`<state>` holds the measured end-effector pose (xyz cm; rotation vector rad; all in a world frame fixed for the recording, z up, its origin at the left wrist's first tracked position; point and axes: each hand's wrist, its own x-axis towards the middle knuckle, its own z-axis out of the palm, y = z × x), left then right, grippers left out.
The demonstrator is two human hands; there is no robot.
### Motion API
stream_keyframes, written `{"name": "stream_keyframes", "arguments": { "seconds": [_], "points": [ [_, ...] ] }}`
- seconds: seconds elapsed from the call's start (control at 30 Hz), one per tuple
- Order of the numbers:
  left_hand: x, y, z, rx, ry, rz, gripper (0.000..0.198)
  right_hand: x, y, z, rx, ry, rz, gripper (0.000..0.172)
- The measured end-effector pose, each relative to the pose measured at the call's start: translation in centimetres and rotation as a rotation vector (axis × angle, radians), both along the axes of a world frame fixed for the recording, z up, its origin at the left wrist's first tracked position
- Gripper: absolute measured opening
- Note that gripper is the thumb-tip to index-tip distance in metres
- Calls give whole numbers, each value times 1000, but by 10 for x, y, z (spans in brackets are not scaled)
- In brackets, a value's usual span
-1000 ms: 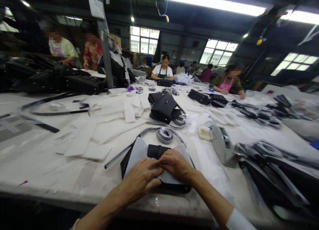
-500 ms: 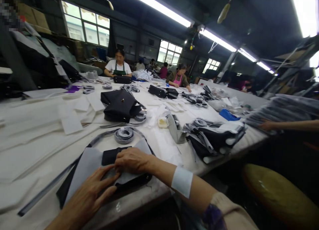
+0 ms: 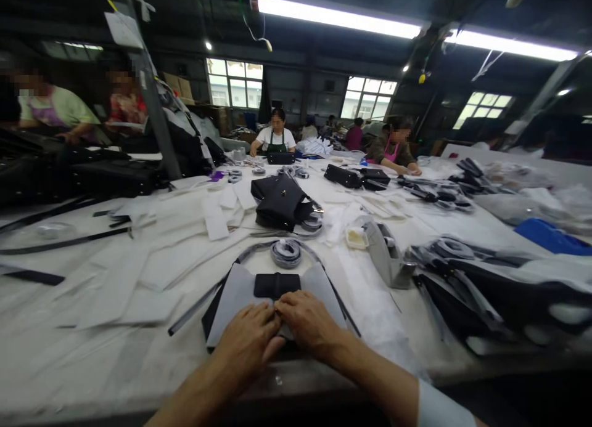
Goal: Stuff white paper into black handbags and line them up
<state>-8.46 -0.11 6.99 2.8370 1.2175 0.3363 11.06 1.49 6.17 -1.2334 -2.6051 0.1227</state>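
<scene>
In front of me a black handbag (image 3: 211, 316) lies on the table under a pale grey protective sheet (image 3: 237, 291). A black strap tab (image 3: 277, 285) crosses its upper middle. My left hand (image 3: 250, 334) rests over the sheet, fingers forward and thumb held apart. Against its fingertips, just below the tab, my right hand (image 3: 308, 322) has its fingers bent and closed. What lies under those fingertips is hidden. The bag's thin wrapped handle (image 3: 240, 254) arches behind it, round a coiled, wrapped strap (image 3: 285, 253).
Another black handbag (image 3: 282, 202) sits beyond the coil. White paper pieces (image 3: 157, 264) spread to the left. A grey tape dispenser (image 3: 388, 257) and small tray (image 3: 356, 237) stand right, before wrapped black bags (image 3: 490, 291). Co-workers sit across the table (image 3: 152, 359) and far left.
My view has swung left and levelled, so people at the left now show. My left hand's fingers have drawn in to meet my right hand below the tab.
</scene>
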Motion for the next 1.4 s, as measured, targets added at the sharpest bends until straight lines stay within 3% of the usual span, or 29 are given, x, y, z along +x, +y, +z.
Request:
{"name": "stream_keyframes", "arguments": {
  "seconds": [0.07, 0.17, 0.23, 0.33, 0.43, 0.5, 0.67, 0.83, 0.93, 1.13, 1.3, 1.4],
  "points": [
    [15, 12, 27, -179, 5, 121, 25, 1, -3, -6, 23, 42, 0, 14],
    [41, 38, 45, -151, -113, 225, 28, -1, -3, -16, 64, 76, -7, 18],
    [57, 55, 36, -112, -175, 212, 29, -2, -4, -21, 81, 109, -24, 19],
    [70, 70, 3, -108, -222, 150, 31, 4, -8, -21, 58, 152, -63, 16],
    [70, 74, -26, -94, -254, 114, 32, 20, -11, -8, 10, 118, -179, 29],
    [68, 73, -36, -79, -273, 106, 34, 33, -8, 7, -50, 69, -258, 41],
    [68, 70, -38, -18, -220, 130, 41, 44, 21, 33, -49, 34, -290, 38],
    [67, 71, -41, 25, -137, 174, 47, 46, 38, 7, -198, 45, -256, 56],
    [66, 73, -49, 65, -133, 164, 45, 58, 37, -6, -242, 122, -245, 57],
    [66, 76, -66, 156, -174, 151, 47, 69, 41, 6, -182, 115, -231, 40],
    [66, 74, -65, 124, -183, 124, 50, 59, 58, 7, -92, -79, -271, 31],
    [67, 73, -63, 91, -193, 135, 52, 63, 66, 6, -114, -59, -237, 30]
  ]
}}
